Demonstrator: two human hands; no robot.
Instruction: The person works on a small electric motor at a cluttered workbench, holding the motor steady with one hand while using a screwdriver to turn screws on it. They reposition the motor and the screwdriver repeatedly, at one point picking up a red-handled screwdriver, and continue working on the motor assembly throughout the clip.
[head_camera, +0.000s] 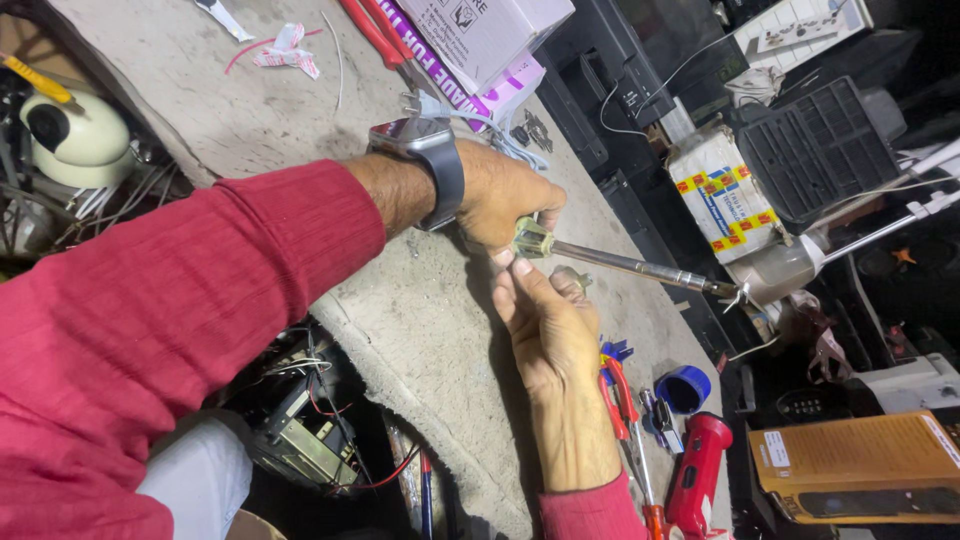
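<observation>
My left hand (505, 195), with a dark wristwatch (425, 150) above a red sleeve, grips the yellowish end fitting (533, 238) of a long metal rod (620, 265). The rod points right, out past the grey concrete bench (420, 320). My right hand (548, 335) comes up from below, its fingertips touching the fitting and pinching a small brass-coloured part (572, 278) just under the rod.
On the bench lie red-handled pliers (620, 395), a blue cap (685, 388), a red torch (697, 470) and a white cord (490, 130). Cardboard boxes (480, 35) stand at the back. An orange box (850, 465), a taped white box (725, 190) and electronic scrap crowd the right.
</observation>
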